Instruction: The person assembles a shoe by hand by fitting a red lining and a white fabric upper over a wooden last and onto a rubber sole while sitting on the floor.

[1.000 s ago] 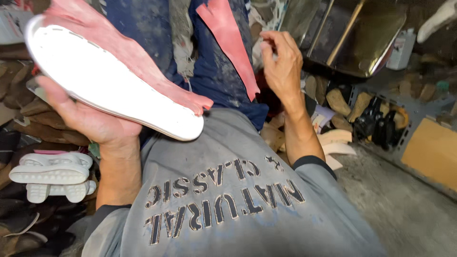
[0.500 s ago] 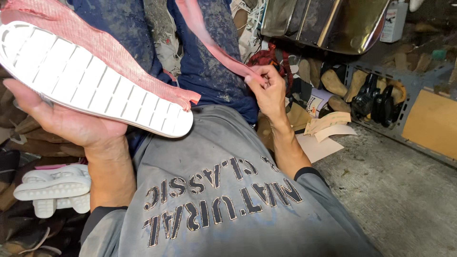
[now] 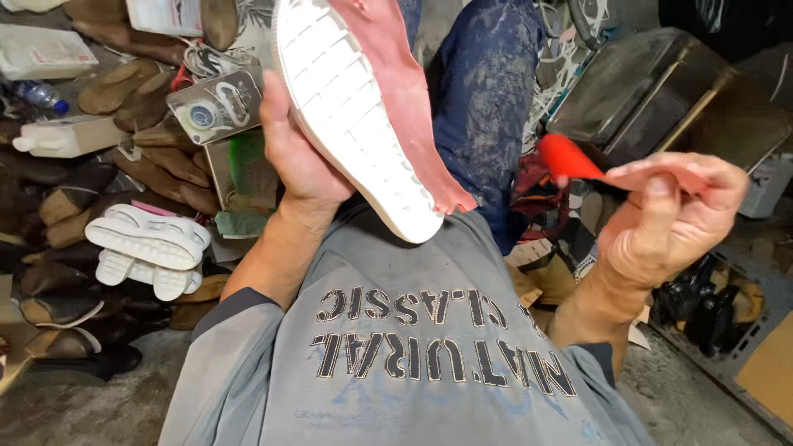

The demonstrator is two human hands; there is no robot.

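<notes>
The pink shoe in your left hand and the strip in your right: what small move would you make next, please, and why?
Probably bring the right hand back toward the shoe. The pink strip is pinched clear of it, while the left hand holds the shoe sole-up, its pink upper hanging loose along the white sole's edge.

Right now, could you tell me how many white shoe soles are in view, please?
3: one white sole held up in the left hand, and two white soles stacked on the pile at left. More may be hidden among the clutter.
</notes>
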